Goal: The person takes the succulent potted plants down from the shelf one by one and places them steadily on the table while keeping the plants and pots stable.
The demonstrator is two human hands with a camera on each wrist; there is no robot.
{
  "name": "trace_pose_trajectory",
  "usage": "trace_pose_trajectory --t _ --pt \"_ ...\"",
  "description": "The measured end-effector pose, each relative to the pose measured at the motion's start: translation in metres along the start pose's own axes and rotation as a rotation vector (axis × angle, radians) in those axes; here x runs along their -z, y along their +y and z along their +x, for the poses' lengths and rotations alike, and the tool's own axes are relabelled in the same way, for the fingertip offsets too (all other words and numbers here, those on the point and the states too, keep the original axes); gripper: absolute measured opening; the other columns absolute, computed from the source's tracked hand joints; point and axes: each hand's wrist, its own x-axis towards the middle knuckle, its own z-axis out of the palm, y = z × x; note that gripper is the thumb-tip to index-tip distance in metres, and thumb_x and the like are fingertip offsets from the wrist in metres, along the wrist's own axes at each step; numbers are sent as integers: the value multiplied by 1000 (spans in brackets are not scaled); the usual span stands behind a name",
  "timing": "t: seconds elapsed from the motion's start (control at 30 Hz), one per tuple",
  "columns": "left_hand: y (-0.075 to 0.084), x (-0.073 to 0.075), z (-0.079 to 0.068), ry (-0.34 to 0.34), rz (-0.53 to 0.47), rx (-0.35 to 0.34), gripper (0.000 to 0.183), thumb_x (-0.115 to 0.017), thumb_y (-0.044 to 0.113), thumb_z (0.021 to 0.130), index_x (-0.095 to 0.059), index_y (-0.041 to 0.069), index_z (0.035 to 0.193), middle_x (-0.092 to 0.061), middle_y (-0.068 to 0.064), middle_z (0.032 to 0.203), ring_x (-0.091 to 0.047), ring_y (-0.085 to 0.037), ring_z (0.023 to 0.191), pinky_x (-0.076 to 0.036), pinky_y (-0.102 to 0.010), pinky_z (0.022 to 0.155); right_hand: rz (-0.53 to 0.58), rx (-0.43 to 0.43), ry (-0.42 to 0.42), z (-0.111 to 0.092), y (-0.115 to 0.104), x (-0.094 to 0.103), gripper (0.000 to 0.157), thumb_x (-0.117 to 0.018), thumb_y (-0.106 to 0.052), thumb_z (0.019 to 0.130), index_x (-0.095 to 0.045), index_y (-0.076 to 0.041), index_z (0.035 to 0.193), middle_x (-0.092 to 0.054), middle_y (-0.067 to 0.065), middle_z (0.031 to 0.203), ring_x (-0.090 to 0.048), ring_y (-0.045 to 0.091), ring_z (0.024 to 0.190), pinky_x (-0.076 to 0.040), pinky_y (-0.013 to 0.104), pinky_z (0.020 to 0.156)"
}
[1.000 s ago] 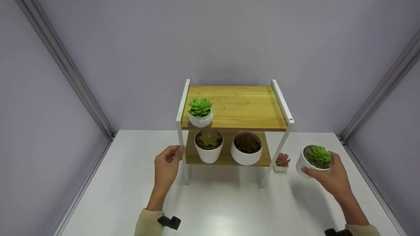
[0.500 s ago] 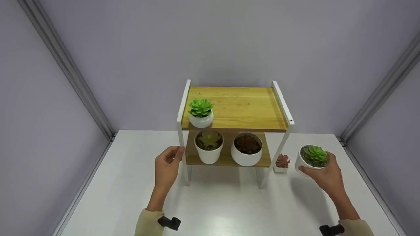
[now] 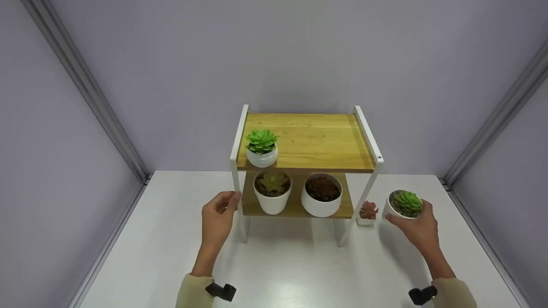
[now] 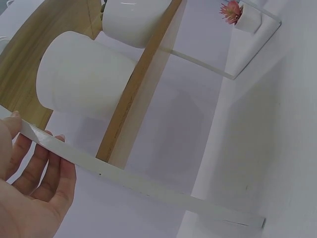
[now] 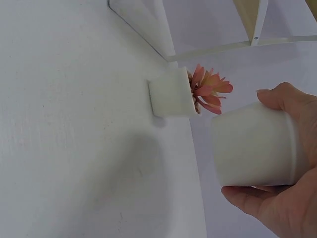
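Leftward, closer to the plant stand, the right hand [image 3: 421, 231] has shifted with its potted green succulent [image 3: 404, 204] over the last second, while the left hand keeps its place. This succulent sits within the right hand's grasp, the thumb against the near side of the white pot and the fingers around the opposite side. Its pot is nearly upright and raised off the tabletop [image 3: 291, 273], where a shadow falls below the right hand. The right forearm slants up and inward from the lower right, with a beige sleeve [image 3: 454, 293] and a black wrist camera [image 3: 421, 295].

Just left of the right hand's pot, a small pink succulent [image 3: 367, 211] stands on the tabletop in a square white pot, beside the stand's leg.

Well across from the right hand, the left hand [image 3: 218, 214] pinches the stand's white frame [image 4: 148, 184] between thumb and fingers, its forearm rising almost straight. Just right of the left hand, the lower shelf [image 3: 295, 209] bears a dull green succulent [image 3: 273, 192] and a dark reddish succulent [image 3: 322, 194]. Above that hand, another bright green succulent [image 3: 262, 147] occupies the upper shelf's [image 3: 317, 141] front left corner.
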Motion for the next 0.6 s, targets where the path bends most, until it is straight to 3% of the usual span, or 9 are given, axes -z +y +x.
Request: trace_pose_trajectory --t 0.3,0.6 --pt "-1 0 0 -10 -13 1 30 -69 39 102 -78 11 110 -78 -7 105 -72 -24 97 -57 -25 90 -3 -78 -1 10 12 -6 125 -88 -43 84 -6 7 164 -29 40 163 -35 54 151 -36 68 121" --pt "0 0 0 -9 -25 -2 28 -70 38 102 -79 13 109 -78 -8 105 -72 -31 99 -57 -24 88 19 -90 5 16 16 -13 125 -88 -42 83 -5 7 163 -31 40 161 -36 52 151 -36 66 122"
